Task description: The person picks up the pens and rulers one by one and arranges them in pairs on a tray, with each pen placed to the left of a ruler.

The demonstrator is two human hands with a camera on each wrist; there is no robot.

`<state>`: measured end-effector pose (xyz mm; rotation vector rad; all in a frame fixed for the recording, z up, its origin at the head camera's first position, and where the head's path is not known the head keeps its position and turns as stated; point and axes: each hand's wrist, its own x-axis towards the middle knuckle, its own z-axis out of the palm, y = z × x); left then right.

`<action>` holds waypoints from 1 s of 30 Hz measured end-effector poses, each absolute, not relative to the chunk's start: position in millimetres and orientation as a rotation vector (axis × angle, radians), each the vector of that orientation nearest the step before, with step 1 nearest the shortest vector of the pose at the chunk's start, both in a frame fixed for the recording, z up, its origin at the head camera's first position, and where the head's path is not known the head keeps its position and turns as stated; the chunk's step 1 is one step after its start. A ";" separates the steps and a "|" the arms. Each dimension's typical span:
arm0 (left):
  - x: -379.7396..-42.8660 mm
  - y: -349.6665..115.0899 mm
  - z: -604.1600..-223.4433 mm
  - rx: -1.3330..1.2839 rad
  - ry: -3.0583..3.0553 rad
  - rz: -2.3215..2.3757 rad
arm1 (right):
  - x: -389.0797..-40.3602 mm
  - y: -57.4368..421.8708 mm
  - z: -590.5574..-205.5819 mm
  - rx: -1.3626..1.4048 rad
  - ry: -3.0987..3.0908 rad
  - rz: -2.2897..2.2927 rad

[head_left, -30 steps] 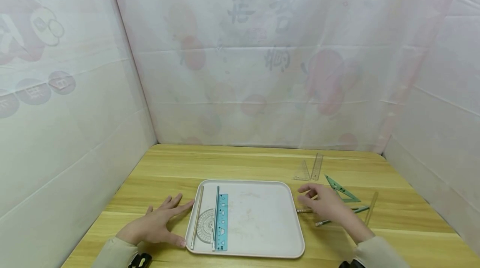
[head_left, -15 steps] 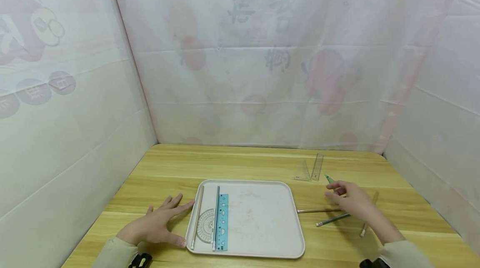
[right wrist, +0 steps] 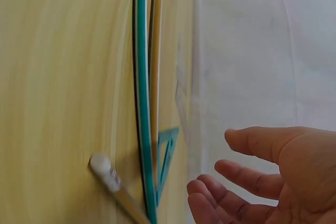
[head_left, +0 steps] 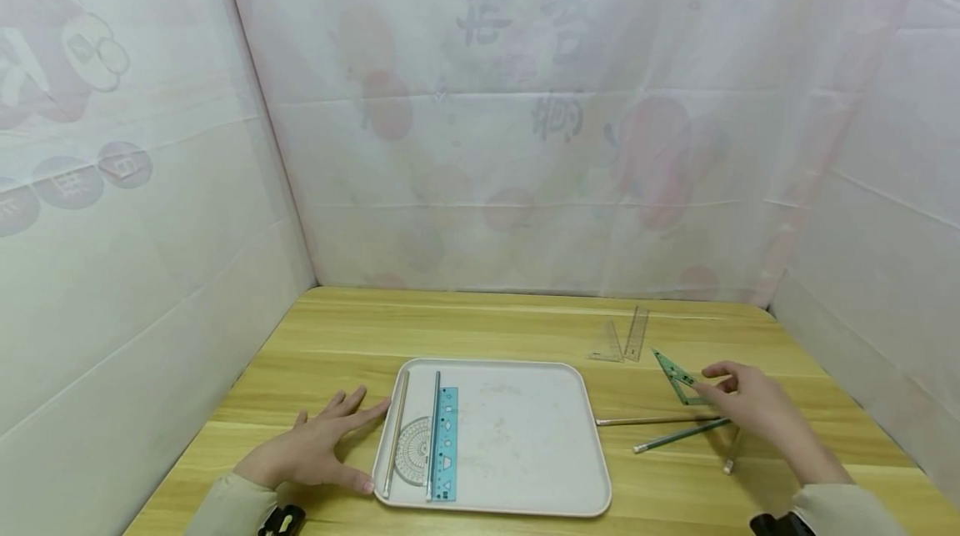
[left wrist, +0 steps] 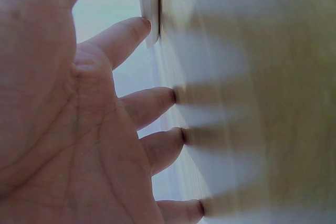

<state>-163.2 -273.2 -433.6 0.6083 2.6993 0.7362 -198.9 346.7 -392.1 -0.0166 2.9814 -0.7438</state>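
Note:
My left hand [head_left: 315, 444] rests with fingers spread at the left side of the white tray [head_left: 540, 436], forefinger and thumb tips at its rim. My right hand [head_left: 753, 403] hovers over the right of the table, fingers loosely bent and nothing between them. Just left of it lies a green set square [head_left: 670, 369], partly hidden by the fingers. Below are a green pencil [head_left: 678, 436] and a yellow-brown pencil [head_left: 652, 420], whose far ends meet near the hand. A third pencil [head_left: 731, 457], white eraser [right wrist: 100, 162] toward me, is mostly covered by the hand.
Along the tray's left side lie a wooden pencil [head_left: 396, 436], a clear protractor [head_left: 410, 453], a teal pencil [head_left: 434, 411] and a blue ruler [head_left: 447, 444]. A clear set square [head_left: 612, 343] and a clear ruler [head_left: 637, 333] lie farther back. Cloth walls [head_left: 480, 144] enclose the table.
My right hand has moved right, from beside the tray across the set square toward the crossed pencils' far ends, uncovering much of the set square again. The left hand stays put.

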 end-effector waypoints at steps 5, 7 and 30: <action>-163.4 -273.1 -434.1 0.614 2.701 0.729 | -199.8 361.4 -395.9 0.004 2.998 -0.637; -163.5 -272.9 -434.0 0.616 2.705 0.726 | -199.6 365.3 -397.5 0.023 2.991 -0.609; -162.2 -271.7 -432.7 0.611 2.696 0.739 | -201.1 394.7 -414.5 0.080 2.955 -0.532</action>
